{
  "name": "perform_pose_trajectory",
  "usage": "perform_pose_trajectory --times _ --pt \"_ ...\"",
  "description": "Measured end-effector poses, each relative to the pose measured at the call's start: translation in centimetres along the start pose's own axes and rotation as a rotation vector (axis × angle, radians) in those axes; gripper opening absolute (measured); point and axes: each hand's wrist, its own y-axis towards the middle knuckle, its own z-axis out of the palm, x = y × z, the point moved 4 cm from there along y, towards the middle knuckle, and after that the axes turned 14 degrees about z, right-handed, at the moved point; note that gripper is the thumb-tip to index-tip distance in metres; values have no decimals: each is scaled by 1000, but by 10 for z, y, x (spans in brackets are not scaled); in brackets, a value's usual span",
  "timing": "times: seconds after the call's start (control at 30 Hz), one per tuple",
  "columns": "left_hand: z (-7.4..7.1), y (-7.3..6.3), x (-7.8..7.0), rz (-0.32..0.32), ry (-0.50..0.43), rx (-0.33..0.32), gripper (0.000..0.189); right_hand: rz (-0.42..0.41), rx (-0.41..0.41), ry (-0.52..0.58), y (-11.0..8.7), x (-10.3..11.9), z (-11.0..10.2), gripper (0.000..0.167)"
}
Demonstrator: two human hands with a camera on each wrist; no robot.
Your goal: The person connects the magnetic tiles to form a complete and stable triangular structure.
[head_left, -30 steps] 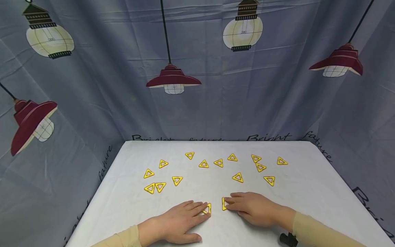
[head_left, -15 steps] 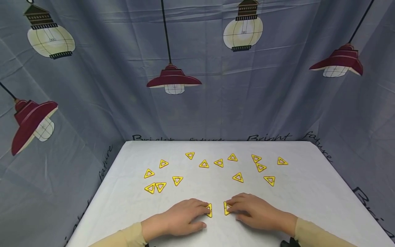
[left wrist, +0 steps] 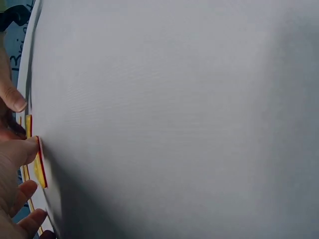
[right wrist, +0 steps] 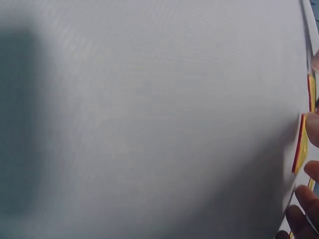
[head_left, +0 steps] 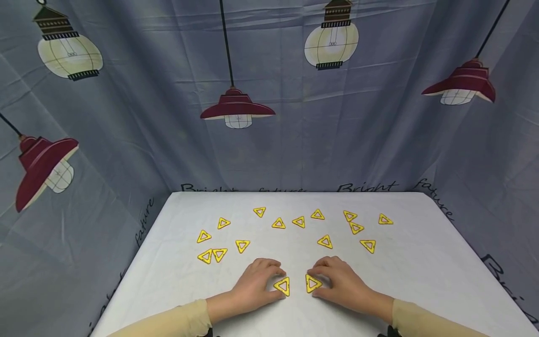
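In the head view my left hand [head_left: 257, 285] lies around a small yellow triangle [head_left: 282, 286] with an open middle, the thumb at its near corner and curled fingers at its far side. My right hand [head_left: 341, 285] mirrors it around a second yellow triangle [head_left: 313, 283]. A narrow gap separates the two triangles. In the left wrist view the thumb touches the triangle [left wrist: 40, 167], whose edge shows red, and a fingertip is close to its other end. Likewise in the right wrist view, the thumb meets one end of the red-edged triangle [right wrist: 300, 147].
Several more yellow triangles are scattered over the white table [head_left: 168, 281], among them a touching pair [head_left: 219, 254] at left and another pair [head_left: 355, 228] at back right. A grey curtain [head_left: 252, 154] printed with lamps hangs behind the table.
Both hands have gone from flat fingers laid over the triangles to thumb and fingers around their edges. The right triangle has shifted slightly nearer and right. Both triangles are now uncovered.
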Motion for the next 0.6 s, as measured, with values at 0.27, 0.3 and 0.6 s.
perform_pose_trajectory --times 0.27,0.3,0.6 --pt "4 1 0 -19 -27 -26 33 34 -44 -26 1 4 3 41" --pt "5 1 0 -18 -30 -29 33 35 -47 -22 1 4 3 41" --pt "7 2 0 -11 -61 -32 32 32 -66 14 1 5 2 39"
